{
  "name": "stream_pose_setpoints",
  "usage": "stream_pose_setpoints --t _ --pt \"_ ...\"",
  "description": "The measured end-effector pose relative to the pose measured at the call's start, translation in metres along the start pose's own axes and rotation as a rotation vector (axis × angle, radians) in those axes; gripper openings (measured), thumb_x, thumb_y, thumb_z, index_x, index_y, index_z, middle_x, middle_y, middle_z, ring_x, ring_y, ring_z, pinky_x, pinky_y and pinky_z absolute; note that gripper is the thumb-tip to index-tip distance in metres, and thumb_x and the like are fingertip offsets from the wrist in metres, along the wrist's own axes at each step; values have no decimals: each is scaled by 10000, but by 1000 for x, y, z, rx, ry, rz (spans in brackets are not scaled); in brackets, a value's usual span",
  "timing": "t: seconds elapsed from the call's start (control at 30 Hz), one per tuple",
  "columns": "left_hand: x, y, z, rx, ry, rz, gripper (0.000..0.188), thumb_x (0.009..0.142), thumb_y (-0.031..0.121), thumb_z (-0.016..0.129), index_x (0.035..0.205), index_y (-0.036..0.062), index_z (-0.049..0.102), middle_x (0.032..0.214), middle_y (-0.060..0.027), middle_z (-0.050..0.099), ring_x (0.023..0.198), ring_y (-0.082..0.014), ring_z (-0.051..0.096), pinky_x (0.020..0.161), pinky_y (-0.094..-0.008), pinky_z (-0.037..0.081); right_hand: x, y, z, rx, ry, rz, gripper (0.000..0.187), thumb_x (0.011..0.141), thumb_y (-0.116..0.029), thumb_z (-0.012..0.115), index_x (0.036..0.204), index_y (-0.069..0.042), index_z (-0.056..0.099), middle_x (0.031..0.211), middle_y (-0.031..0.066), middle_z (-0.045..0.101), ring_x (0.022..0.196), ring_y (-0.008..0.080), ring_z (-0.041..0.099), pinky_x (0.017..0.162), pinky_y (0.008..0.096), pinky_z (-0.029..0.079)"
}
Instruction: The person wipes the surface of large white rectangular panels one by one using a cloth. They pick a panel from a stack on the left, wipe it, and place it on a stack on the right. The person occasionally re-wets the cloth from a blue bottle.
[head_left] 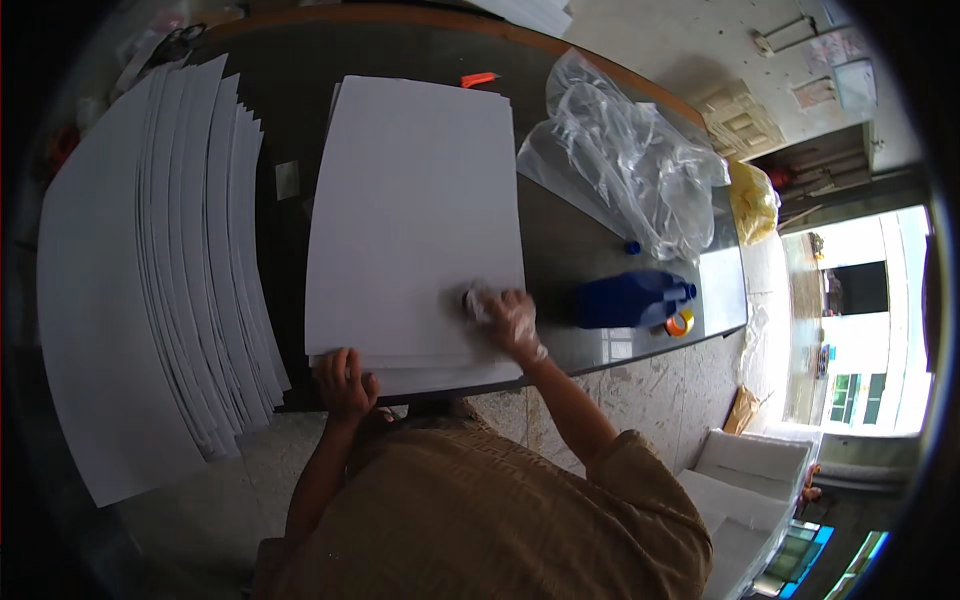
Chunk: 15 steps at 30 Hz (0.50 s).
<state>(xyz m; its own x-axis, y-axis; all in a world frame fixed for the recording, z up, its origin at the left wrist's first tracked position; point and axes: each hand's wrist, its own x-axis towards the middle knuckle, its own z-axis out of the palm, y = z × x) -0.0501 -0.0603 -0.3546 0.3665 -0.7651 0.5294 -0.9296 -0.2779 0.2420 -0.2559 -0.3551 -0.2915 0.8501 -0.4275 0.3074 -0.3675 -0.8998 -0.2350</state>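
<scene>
A stack of large white sheets (pixel 420 200) lies on the dark table in front of me. My left hand (pixel 346 384) is bare and rests at the stack's near left corner, fingers on the edge and thumb apart. On my right hand (pixel 512 322) is a thin clear plastic glove. Its fingers are closed on a pale crumpled wad (pixel 478 298) against the top sheet, near the right edge. A dark spot shows at the wad's left side. Motion blurs this hand, so the wad's material cannot be made out.
Left stands a fanned pile of white sheets (pixel 100 270). A blue bottle (pixel 625 300) lies right of my right hand, beside a tape roll (pixel 680 322) and a blue cap (pixel 633 247). Clear plastic bags (pixel 630 140) and an orange cutter (pixel 479 79) lie farther back on the table (pixel 560 240).
</scene>
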Motion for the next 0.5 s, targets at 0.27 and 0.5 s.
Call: stream_pose_setpoints --t 0.27,0.5 --pt "16 12 -40 -169 -55 -166 506 911 260 594 1308 -33 482 1306 -218 448 1158 -419 460 974 -552 386 -125 -38 -17 -58 30 202 551 674 -193 796 1174 -76 596 957 181 624 893 400 585 758 509 454" --pt "46 -16 -32 -193 -96 -664 512 865 269 655 1229 -74 545 1182 -267 569 1116 -441 529 962 -482 429 -43 -3 -20 63 183 371 425 826 -221 738 1205 -89 598 993 207 632 960 413 589 810 505 468"
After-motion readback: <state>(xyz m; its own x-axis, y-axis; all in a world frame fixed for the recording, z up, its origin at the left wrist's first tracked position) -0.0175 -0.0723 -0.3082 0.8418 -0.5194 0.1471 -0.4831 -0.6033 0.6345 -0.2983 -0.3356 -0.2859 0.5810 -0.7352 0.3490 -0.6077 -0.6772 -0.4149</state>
